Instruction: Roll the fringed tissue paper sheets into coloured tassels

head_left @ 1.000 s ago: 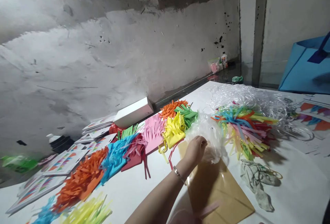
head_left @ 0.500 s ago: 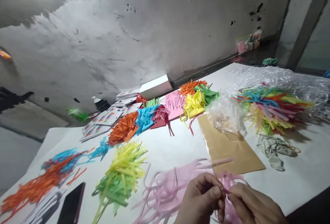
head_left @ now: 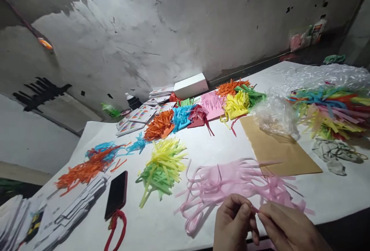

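Observation:
At the lower right, my left hand [head_left: 234, 222] and my right hand [head_left: 286, 224] are close together, both with pinched fingers. A thin, twisted pink strip [head_left: 255, 210] runs between their fingertips; most of it is covered by the fingers. Just beyond my hands, a pink fringed sheet [head_left: 228, 178] with long loose strips lies flat on the white table. More pink fringe [head_left: 277, 191] spreads behind my right hand. Below the hands, something pink shows at the bottom edge, mostly hidden.
Left of the pink sheet are yellow fringe [head_left: 167, 153], green fringe [head_left: 158, 183], and a phone [head_left: 116, 195] with a red strap. Colourful fringed bundles line the back. A brown envelope [head_left: 286, 154], clear plastic bag [head_left: 274, 114] and multicoloured bundle [head_left: 332, 116] are at right.
The view has swung left and down, so table items appear shifted, and the phone strap and paper stacks now show. Both hands keep pinching the pink strip.

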The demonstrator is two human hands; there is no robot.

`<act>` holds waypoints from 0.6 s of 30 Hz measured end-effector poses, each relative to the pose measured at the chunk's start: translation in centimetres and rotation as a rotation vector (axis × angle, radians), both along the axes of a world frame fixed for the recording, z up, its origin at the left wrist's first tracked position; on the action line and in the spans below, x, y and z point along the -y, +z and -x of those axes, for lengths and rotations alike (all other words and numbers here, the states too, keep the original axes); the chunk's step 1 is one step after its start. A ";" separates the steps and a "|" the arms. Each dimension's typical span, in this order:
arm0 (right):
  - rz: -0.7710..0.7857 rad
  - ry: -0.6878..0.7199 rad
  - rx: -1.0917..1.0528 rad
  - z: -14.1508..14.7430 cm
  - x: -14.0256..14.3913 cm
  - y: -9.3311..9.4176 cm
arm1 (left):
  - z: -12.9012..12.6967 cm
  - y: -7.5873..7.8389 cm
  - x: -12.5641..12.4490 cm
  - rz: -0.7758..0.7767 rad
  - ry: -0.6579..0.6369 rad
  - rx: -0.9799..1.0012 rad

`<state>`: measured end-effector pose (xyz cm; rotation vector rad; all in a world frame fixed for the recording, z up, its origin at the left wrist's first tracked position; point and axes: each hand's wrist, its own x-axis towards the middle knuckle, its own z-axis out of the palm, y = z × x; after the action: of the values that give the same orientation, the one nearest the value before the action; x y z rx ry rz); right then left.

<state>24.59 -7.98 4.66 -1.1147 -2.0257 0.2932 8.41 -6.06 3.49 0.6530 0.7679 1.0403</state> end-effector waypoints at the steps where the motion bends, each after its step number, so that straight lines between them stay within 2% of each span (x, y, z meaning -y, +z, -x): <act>1: -0.004 -0.001 0.024 0.0 0.0 0.1 | 0.1 0.2 0.1 -0.012 0.017 -0.033; 5: 0.030 0.004 0.110 -0.1 0.1 0.1 | 0.5 0.5 0.5 -0.108 0.084 -0.176; 9: 0.163 0.028 0.102 -0.1 0.4 0.0 | 0.8 -0.1 1.2 -0.170 0.056 -0.286; 14: 0.386 0.124 0.005 0.4 0.6 -0.3 | 1.5 -0.3 1.5 -0.147 0.033 -0.315; 18: 0.427 0.148 -0.043 0.5 0.5 -0.9 | 2.6 -0.2 0.9 -0.064 -0.026 -0.300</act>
<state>24.05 -8.47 3.77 -1.1959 -2.0640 0.8496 5.85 -6.98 3.25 0.8842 0.9866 0.9572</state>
